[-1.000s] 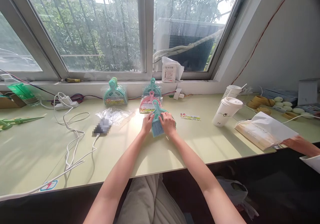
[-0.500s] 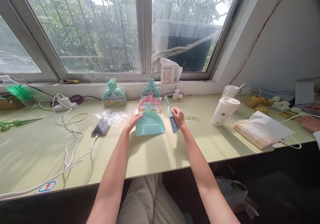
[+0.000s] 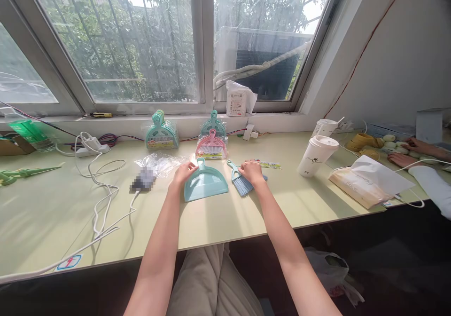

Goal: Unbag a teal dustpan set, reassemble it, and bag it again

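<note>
Long pale-green laminate worktable running under a wide white-framed window, foliage outside. White charging cable looping across the table's left part from a white power strip near the sill. Crumpled white paper bag lying at the right, with two white lidded paper cups just behind it. Another person's hands at the far right edge, among small pale-green oval pieces, well apart from the centre.

Small teal plastic dustpan lying flat at table centre, handle pointing toward the window, mouth toward the table's near edge. Left hand resting on the dustpan's upper-left corner beside the handle, fingers loosely curled over the rim, touching more than gripping. Small teal plastic hand brush with blue bristles lying just right of the dustpan, apart from it, handle angled up-left and bristles fanned toward the near edge. Right hand laid over the brush's right side, fingers bent down onto it; whether pinching it or only pressing on it cannot be told.

Packaged pink dustpan set just behind the dustpan, another teal one standing behind that, and a bagged stack of teal dustpan sets farther left. Crumpled clear plastic wrapper left of the left hand. Narrow printed label strip just right of the right hand.
</note>
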A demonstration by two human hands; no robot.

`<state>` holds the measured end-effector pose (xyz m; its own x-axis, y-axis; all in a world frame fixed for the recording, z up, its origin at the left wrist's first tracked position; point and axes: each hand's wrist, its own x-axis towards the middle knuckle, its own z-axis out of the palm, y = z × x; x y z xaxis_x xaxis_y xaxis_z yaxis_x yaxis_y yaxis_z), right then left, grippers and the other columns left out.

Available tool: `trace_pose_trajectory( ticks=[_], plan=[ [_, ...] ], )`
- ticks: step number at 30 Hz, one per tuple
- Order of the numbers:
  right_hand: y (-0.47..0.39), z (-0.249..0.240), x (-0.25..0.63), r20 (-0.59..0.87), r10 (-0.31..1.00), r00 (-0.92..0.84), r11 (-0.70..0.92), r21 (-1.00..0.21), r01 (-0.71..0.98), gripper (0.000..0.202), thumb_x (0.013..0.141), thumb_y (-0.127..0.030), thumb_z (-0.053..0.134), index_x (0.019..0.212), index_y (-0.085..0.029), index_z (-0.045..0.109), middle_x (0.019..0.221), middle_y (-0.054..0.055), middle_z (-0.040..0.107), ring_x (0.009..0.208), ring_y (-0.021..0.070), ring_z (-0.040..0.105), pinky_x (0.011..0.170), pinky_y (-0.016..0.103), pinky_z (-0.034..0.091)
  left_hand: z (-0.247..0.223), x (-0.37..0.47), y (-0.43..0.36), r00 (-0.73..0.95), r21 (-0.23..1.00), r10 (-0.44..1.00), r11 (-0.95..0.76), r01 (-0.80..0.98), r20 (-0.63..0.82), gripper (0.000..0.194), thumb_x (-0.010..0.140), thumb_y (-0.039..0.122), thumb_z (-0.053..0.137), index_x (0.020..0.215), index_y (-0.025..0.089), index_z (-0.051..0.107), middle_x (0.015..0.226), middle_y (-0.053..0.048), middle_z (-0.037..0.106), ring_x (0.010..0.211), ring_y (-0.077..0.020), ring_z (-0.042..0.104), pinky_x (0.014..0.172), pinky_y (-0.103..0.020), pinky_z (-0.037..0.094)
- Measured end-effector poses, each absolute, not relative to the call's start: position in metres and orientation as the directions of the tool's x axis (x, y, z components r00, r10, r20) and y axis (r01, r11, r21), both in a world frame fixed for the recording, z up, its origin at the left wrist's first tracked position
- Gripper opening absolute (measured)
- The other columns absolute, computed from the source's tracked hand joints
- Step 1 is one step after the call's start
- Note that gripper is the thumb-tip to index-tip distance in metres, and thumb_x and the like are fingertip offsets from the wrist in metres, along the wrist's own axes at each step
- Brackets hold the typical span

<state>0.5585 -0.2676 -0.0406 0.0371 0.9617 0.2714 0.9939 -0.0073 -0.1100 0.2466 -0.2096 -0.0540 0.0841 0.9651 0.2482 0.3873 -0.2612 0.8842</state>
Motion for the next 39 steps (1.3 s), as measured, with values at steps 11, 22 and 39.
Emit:
trace_pose_trajectory(
  ticks=[11,22,39],
  plan=[
    [-0.267,-0.035,0.562,0.179,0.957,0.226,-0.162,-0.316,0.935,0.024,0.075,-0.035,0.062,0.090,-0.018,0.070,0.103,0.011,0.070,0.094,0.0242,0.064,0.075,0.029,0.042,-0.049,0.251,-0.213,0.097,0.588,0.939,-0.285,0.757,0.330,0.018,0.073,0.029,0.061,0.057,0.022,0.055,0.066,-0.007,0.061,0.070,-0.0238,0.058,0.067,-0.032,0.039],
    [-0.267,-0.042,0.533,0.302,0.950,-0.076,0.197,-0.397,0.897,0.018,0.084,-0.039,0.064,0.091,-0.022,0.068,0.103,0.004,0.068,0.103,0.0190,0.059,0.079,0.026,0.043,-0.062,0.342,-0.244,0.486,0.428,0.810,-0.587,0.688,0.330,0.029,0.092,0.023,0.033,0.080,0.021,0.060,0.089,-0.007,0.066,0.084,-0.0215,0.061,0.075,-0.031,0.044],
    [-0.276,-0.029,0.539,0.089,0.977,-0.194,0.213,-0.449,0.868,0.020,0.078,-0.044,0.069,0.083,-0.025,0.070,0.096,-0.001,0.072,0.089,0.0180,0.063,0.068,0.025,0.039,-0.058,0.332,-0.240,0.619,0.178,0.671,-0.724,0.667,0.409,0.044,0.080,0.007,0.054,0.122,0.019,0.055,0.118,-0.012,0.061,0.114,-0.0285,0.054,0.095,-0.042,0.043]
  ],
)
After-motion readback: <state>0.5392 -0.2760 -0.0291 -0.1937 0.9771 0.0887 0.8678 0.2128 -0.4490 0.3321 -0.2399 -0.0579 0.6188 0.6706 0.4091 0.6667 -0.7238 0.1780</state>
